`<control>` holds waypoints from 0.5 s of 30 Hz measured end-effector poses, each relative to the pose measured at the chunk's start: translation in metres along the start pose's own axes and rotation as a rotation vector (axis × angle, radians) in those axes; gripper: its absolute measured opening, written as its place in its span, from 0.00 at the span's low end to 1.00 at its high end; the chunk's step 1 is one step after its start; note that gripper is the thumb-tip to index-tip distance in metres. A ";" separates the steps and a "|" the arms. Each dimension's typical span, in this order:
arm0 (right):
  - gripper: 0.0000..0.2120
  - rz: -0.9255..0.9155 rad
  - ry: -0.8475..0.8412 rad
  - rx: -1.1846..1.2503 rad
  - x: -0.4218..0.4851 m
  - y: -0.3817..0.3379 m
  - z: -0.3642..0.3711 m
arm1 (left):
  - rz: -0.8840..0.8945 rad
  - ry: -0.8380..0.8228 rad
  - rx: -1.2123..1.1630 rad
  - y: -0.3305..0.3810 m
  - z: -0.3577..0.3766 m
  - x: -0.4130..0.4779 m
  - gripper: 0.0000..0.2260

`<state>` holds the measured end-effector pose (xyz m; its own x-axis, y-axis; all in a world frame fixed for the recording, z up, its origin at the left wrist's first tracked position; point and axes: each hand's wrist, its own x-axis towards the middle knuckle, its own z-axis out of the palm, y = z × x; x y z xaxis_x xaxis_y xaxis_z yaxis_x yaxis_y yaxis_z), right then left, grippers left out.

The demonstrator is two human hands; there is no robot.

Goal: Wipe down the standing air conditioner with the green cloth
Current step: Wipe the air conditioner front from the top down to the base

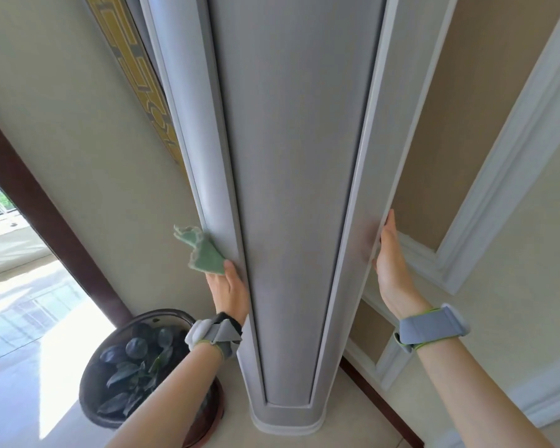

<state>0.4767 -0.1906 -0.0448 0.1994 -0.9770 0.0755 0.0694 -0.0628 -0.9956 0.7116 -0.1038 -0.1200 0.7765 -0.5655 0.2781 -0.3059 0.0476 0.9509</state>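
The left hand (228, 289) pinches the soft, light cloth (204, 253), probably best kept bunched, against the stiff, smooth air conditioner's (291, 156) left side, while the right hand (392, 263), fingers straight, steadies its right edge.

1. The only view comes from a wide-angle camera on the person's head, close in front of the standing air conditioner (291, 189).
2. It faces forward and steeply down the unit's front, to its base (288, 421) and the floor (29, 367).
3. Both forearms enter from the lower edge. The left hand (228, 292), holding the green cloth (204, 253), and the right hand (390, 270) lie near the lens.
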 end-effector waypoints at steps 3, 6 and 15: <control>0.23 -0.023 -0.018 -0.017 -0.002 -0.002 0.001 | -0.082 0.118 -0.282 0.037 -0.001 0.029 0.21; 0.23 -0.065 -0.027 -0.044 -0.009 0.006 0.000 | 0.073 0.130 -0.361 0.089 -0.006 0.073 0.22; 0.23 -0.048 -0.030 -0.068 -0.024 0.039 0.004 | -0.037 0.053 -0.048 -0.010 0.010 0.007 0.25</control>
<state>0.4786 -0.1689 -0.0857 0.2266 -0.9661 0.1240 0.0131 -0.1243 -0.9922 0.7143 -0.1163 -0.1293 0.8152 -0.5232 0.2486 -0.2511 0.0677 0.9656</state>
